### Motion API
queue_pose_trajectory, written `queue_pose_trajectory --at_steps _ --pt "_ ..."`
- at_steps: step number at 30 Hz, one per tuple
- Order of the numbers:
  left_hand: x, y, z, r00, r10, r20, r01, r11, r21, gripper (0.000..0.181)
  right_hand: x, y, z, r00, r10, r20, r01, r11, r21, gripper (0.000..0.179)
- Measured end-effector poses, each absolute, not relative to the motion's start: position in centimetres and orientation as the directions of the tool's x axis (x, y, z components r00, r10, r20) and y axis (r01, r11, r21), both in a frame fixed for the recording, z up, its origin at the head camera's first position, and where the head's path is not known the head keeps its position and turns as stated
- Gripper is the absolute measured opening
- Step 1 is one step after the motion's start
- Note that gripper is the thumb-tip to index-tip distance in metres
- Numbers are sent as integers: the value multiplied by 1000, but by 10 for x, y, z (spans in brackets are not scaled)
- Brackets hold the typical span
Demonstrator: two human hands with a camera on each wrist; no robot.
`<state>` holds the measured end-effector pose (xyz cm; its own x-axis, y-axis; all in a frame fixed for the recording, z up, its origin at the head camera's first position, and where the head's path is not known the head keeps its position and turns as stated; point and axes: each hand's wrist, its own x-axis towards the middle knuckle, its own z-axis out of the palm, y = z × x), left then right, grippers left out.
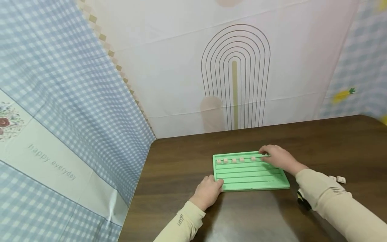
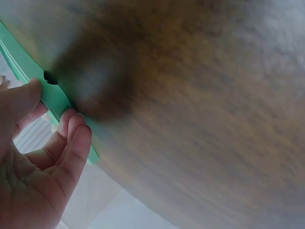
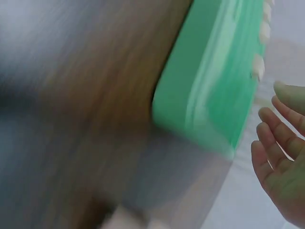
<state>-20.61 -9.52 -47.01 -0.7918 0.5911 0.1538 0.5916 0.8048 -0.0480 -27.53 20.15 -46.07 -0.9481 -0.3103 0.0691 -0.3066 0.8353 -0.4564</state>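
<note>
A light green grooved tray (image 1: 249,174) lies on the table. Several small pale pink tiles (image 1: 233,160) stand in a row along its far groove, with a wider gap before the rightmost tile (image 1: 253,158). My left hand (image 1: 208,191) holds the tray's near left corner; in the left wrist view, thumb and fingers pinch the green edge (image 2: 58,99). My right hand (image 1: 278,157) hovers over the far right corner, just right of the last tile. Loosely bent, its fingers (image 3: 276,138) have nothing between them in the right wrist view.
Two small pale tiles (image 1: 341,179) lie on the dark wooden table (image 1: 181,158) at the right, partly behind my right sleeve (image 1: 332,198). A patterned white cloth (image 1: 175,84) hangs behind the table, and a blue checked one (image 1: 90,84) at the left.
</note>
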Motion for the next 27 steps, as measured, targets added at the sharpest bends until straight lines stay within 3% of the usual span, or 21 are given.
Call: queue_pose_trajectory --at_steps 9,19,27 --pt "-209 -90 -471 -772 611 176 607 791 -82 16 -278 178 -473 -956 -274 102 -292 882 -370 18" --pt "-207 -92 -471 -807 579 119 577 815 -51 13 -278 172 -474 -953 -265 149 -302 889 -344 13" --pt "-204 -95 -472 -786 593 175 593 803 -57 14 -274 214 -446 -963 -240 119 -268 875 -404 18"
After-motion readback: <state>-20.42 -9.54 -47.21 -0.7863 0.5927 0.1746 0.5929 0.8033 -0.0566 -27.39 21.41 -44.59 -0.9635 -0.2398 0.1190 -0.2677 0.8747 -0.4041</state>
